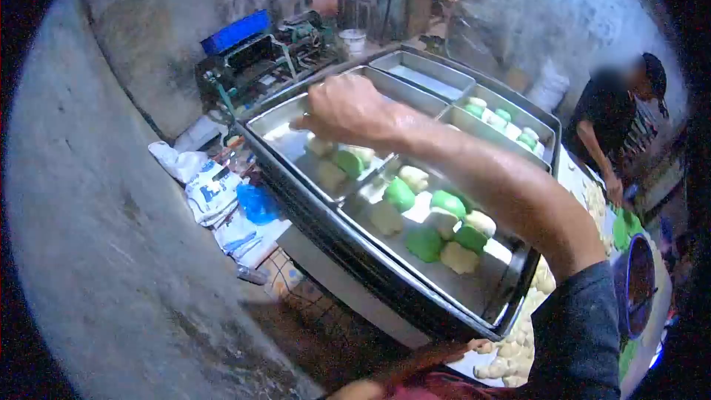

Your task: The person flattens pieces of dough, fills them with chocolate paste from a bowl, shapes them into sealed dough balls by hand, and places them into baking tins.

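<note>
My right hand (pixel 344 107) is curled like a fist over the far-left metal tray (pixel 285 150); what its fingers hold, if anything, is hidden. Below it, several green and cream dough pieces (pixel 349 161) lie in that tray. My right forearm crosses above the nearer tray (pixel 474 298), where more green pieces (pixel 400 195) and cream pieces (pixel 459 258) sit in loose groups. Low in view, my left hand (pixel 470 350) is at the table beside pale dough balls (pixel 511 363), under the near tray corner. Its fingers are too indistinct to read.
Another metal tray (pixel 518 124) holds green and cream pieces at the back right. A person in dark clothes (pixel 607 115) works at the table's right side, near green dough (pixel 627 226) and a dark tub (pixel 638 281). Plastic bags (pixel 215 192) and machinery (pixel 259 59) stand at left.
</note>
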Tool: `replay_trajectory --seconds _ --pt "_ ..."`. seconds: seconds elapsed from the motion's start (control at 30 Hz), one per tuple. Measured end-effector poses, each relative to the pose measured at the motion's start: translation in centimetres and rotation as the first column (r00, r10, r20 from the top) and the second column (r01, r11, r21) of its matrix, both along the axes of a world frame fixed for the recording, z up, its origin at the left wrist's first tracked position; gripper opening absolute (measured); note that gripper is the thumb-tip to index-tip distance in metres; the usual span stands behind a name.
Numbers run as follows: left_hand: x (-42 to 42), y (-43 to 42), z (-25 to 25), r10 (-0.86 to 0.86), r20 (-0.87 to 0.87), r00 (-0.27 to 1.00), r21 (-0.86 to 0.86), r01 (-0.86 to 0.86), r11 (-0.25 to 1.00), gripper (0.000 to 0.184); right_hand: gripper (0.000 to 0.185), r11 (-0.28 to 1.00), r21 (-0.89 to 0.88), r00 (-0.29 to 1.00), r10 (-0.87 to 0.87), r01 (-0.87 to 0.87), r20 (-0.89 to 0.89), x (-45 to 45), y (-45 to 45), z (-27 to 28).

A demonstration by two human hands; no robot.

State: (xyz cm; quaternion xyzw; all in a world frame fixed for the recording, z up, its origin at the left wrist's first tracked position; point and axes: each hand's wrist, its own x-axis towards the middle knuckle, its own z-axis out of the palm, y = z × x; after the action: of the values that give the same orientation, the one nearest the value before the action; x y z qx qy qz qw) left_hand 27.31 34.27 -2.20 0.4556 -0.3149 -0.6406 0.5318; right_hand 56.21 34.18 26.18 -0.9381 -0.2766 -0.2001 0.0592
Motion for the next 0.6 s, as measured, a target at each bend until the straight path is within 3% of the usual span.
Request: replay_trajectory --seconds 0.03,0.1,0.17,0.23,0.3,0.37,0.43,0.47,0.5,0.57,0.6 --pt "-0.2 0.0 -0.2 0.012 0.007 1.0 0.0 -0.012 1.0 0.054 0.04 0.996 0.085 1.0 0.004 -0.002 -0.019 -0.4 -0.4 0.8" --pt "-0.6 -0.1 -0.9 0.041 0.013 0.999 -0.002 -0.041 0.999 0.05 0.036 0.997 0.083 0.999 0.0 -0.003 0.036 -1.3 -2.4 2.2" --pt "-1.0 -0.7 -1.8 0.087 0.041 0.995 -0.018 -0.087 0.996 0.047 0.028 0.99 0.048 0.962 0.115 -0.13 0.246 -3.0 -5.6 3.8" --pt "-1.5 -1.7 -2.5 0.113 0.091 0.989 -0.046 -0.11 0.993 0.044 0.024 0.988 0.085 0.962 0.106 -0.131 0.25 -8.6 -9.3 6.1" --pt "-2.0 -2.7 0.0 0.088 -0.07 0.994 0.077 -0.082 0.994 0.05 0.02 0.982 0.13 0.941 0.09 -0.139 0.325 -15.2 -14.0 7.0" --pt "-3.2 -3.4 3.5 0.189 -0.095 0.977 0.164 -0.172 0.971 0.046 0.025 0.968 0.251 0.924 -0.117 0.024 0.363 -23.0 -18.6 5.9" --pt "-4.0 -5.3 8.4 0.3 -0.396 0.868 0.378 -0.144 0.915 0.046 0.029 0.898 0.423 0.892 -0.284 0.119 0.352 -31.2 -23.3 2.3" --pt "-4.8 -6.4 6.8 0.157 -0.122 0.98 0.254 -0.122 0.96 0.045 0.023 0.819 0.511 0.841 -0.452 0.26 0.297 -36.0 -25.1 -0.4" --pt "-5.5 -7.1 5.0 0.048 0.165 0.985 0.104 -0.066 0.992 0.044 0.017 0.718 0.591 0.772 -0.59 0.368 0.237 -40.6 -26.4 -3.4" --pt "-7.1 -9.1 4.7 -0.072 0.198 0.978 0.13 0.046 0.99 0.045 0.019 0.381 0.653 0.603 -0.784 0.654 -0.147 -50.1 -27.5 -8.5" --pt "-8.5 -10.5 4.7 -0.127 0.14 0.982 0.134 0.108 0.985 0.046 0.022 0.148 0.684 0.475 -0.82 0.714 -0.318 -54.4 -28.3 -12.4"
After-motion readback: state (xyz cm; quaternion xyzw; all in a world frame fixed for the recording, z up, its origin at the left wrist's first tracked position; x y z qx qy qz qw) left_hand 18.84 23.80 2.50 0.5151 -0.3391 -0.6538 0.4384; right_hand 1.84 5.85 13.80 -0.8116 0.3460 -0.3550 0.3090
